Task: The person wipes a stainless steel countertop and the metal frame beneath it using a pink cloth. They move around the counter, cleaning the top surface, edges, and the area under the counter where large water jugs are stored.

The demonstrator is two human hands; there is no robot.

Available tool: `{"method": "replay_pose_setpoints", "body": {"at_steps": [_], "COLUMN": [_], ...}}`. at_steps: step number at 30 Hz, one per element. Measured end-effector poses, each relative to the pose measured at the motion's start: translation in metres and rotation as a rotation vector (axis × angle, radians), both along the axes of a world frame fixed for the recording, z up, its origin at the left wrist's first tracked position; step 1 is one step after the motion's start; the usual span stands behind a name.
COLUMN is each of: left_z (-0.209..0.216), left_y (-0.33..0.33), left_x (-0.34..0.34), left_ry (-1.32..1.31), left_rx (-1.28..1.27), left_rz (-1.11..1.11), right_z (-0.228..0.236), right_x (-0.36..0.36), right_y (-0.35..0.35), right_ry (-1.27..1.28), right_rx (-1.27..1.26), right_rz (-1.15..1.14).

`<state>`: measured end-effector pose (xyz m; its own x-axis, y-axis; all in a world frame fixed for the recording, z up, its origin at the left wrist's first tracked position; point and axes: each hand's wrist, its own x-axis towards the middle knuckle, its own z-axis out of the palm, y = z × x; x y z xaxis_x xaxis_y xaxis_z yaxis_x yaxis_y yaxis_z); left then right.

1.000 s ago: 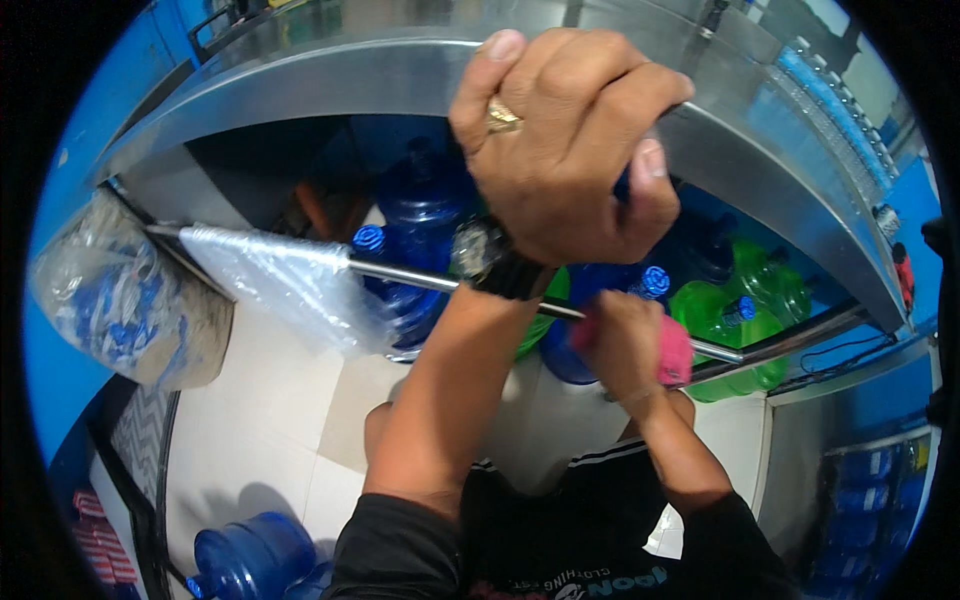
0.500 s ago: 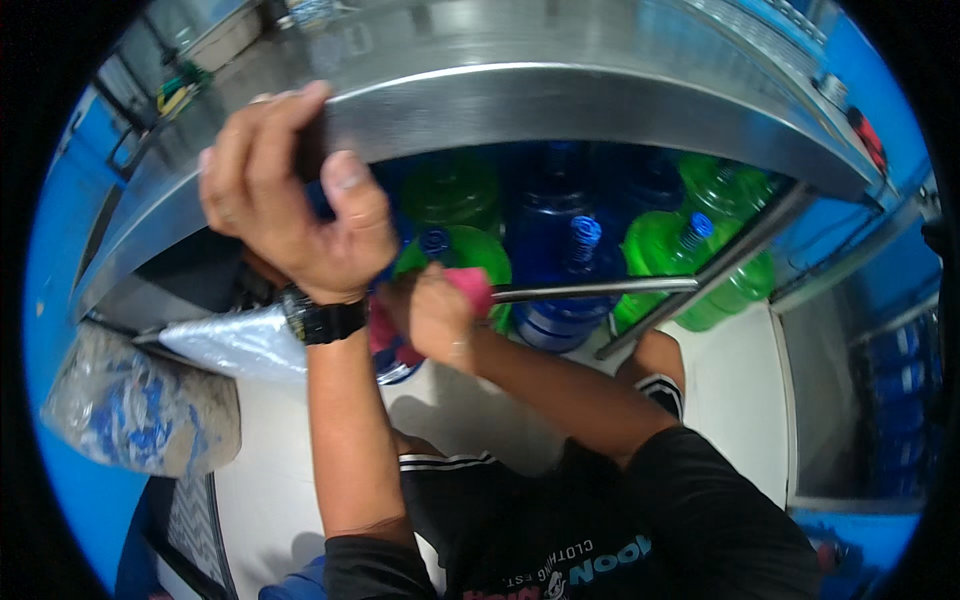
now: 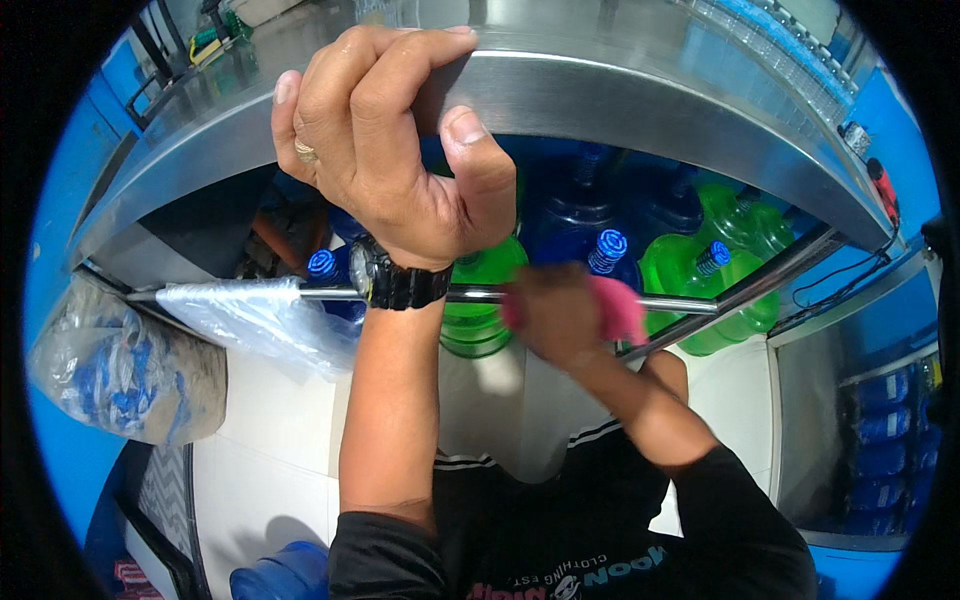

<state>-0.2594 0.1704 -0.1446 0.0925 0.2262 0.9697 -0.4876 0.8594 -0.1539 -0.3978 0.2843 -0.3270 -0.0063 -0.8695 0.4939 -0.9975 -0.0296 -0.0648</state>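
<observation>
My left hand point(image 3: 400, 150), with a ring and a black wristwatch point(image 3: 400, 277), rests on the front edge of a stainless-steel table point(image 3: 640, 100). Its fingers are bent and apart, the thumb standing away; it holds nothing. Lower down, my right hand point(image 3: 560, 315), smeared by motion, is closed on a pink cloth point(image 3: 620, 308). The cloth lies against the metal crossbar point(image 3: 665, 303) under the table. Behind the bar stand large water jugs, among them a green jug point(image 3: 475, 325) and a blue-capped jug point(image 3: 607, 252).
Clear plastic sheeting point(image 3: 255, 315) drapes over the bar's left part. A bulging plastic bag point(image 3: 130, 375) stands at the left. Another blue jug point(image 3: 285, 572) is on the floor behind it. At right, a steel-framed cabinet point(image 3: 815, 440) holds blue containers. A slanted table leg point(image 3: 770, 270) meets the bar.
My right hand has moved right along the crossbar with the pink cloth. My left hand has shifted right along the table edge. The view has shifted slightly.
</observation>
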Motion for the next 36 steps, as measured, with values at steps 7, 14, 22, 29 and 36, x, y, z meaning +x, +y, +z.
{"method": "replay_pose_setpoints", "body": {"at_steps": [7, 14, 22, 29, 36], "left_z": [-0.002, 0.0, -0.003, -0.002, -0.007], "left_y": [0.0, 0.0, -0.01, -0.01, -0.005], "left_x": [0.011, 0.002, 0.0, -0.009, -0.003], "left_ry": [-0.099, -0.064, -0.024, 0.049, 0.029], "left_rx": [0.036, 0.012, 0.002, -0.033, 0.063], "left_rz": [0.054, -0.149, -0.167, -0.138, -0.074], "right_z": [-0.046, 0.0, 0.01, 0.008, -0.035], "right_x": [0.183, 0.048, -0.16, -0.007, 0.184], "right_y": [-0.134, -0.039, 0.113, -0.003, -0.136], "right_ry": [-0.163, 0.008, 0.088, -0.102, -0.201], "right_rx": [-0.013, 0.135, 0.004, 0.147, -0.038], "right_rz": [0.216, 0.275, -0.016, 0.113, 0.242]}}
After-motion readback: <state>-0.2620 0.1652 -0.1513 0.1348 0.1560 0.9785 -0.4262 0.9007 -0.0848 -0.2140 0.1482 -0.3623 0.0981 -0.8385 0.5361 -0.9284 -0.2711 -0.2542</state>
